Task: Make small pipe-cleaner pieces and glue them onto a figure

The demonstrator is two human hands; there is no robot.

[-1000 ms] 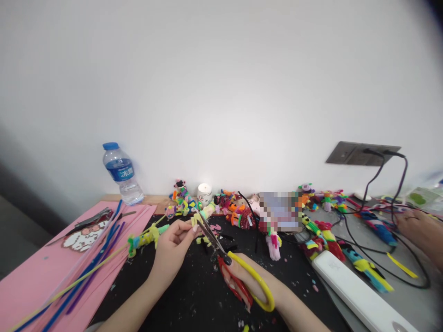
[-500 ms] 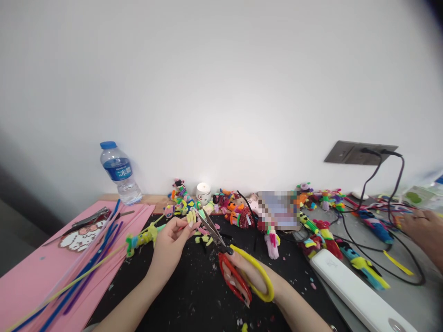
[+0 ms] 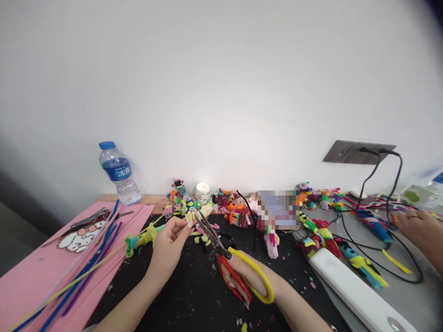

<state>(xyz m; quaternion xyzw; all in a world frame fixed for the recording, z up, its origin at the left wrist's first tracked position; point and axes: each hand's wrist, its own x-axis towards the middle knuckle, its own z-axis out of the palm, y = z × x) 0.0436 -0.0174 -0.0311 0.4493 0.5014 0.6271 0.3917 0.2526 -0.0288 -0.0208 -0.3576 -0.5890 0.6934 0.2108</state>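
Note:
My left hand (image 3: 172, 240) is closed, with thumb and fingertips pinching a small pale-yellow fuzzy pipe-cleaner piece (image 3: 190, 217). My right hand (image 3: 249, 272) grips a pair of scissors (image 3: 231, 255) with one red and one yellow handle loop. The scissor blades (image 3: 209, 230) point up and left, close beside the yellow piece; whether they touch it I cannot tell. Behind my left wrist lies a yellow-green pipe-cleaner figure (image 3: 141, 240). Short yellow-green cut pieces (image 3: 202, 238) lie on the black mat (image 3: 173, 295) just past my fingers.
Long pipe cleaners (image 3: 78, 272) cross the pink sheet (image 3: 20, 272) at left. A water bottle (image 3: 119, 173) leans on the wall. Several pipe-cleaner figures (image 3: 238, 214), a white cup (image 3: 202, 193), a white bar-shaped device (image 3: 360, 286) and black cables (image 3: 420, 263) stand around. Another person's hand (image 3: 420, 230) is at right.
The scissors' tips have shifted slightly left and now lie closer together, near the yellow piece. Both hands keep their hold. The view has shifted very slightly.

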